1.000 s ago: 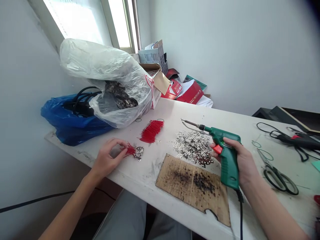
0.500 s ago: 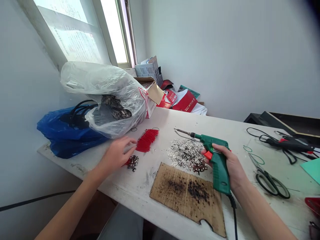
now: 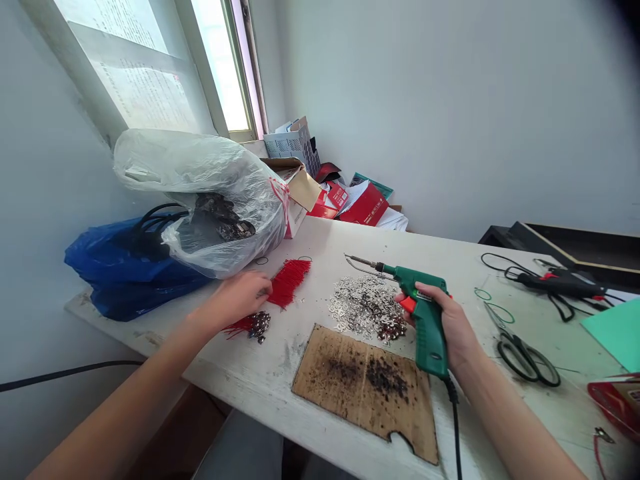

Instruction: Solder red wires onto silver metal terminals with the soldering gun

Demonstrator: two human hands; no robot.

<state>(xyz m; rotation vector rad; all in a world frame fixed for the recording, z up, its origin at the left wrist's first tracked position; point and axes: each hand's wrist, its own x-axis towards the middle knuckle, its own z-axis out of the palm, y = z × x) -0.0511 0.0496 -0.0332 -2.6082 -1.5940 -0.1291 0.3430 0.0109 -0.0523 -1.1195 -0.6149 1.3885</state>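
My right hand (image 3: 453, 327) grips a green soldering gun (image 3: 429, 327) with a red trigger, its tip pointing left above a heap of small silver metal terminals (image 3: 363, 303). With fingers closed, my left hand (image 3: 244, 293) pinches at the left edge of a bundle of short red wires (image 3: 290, 281); its fingertips are partly hidden. Just below that hand lies a smaller bunch of red wires with metal terminals (image 3: 260, 325) on their ends. In front of the heap rests a scorched piece of cardboard (image 3: 350, 407).
At the left stand a clear plastic bag (image 3: 200, 160) with dark metal parts and a blue bag (image 3: 135, 280). An open carton (image 3: 295, 220) and red boxes (image 3: 365, 203) sit at the back. Scissors (image 3: 527, 360) and a black corded tool (image 3: 560, 283) lie at the right.
My left hand's fingers have closed at the red wire bundle, and the smaller bunch below it shows more. The soldering gun stays held in nearly the same pose; the view has shifted slightly.
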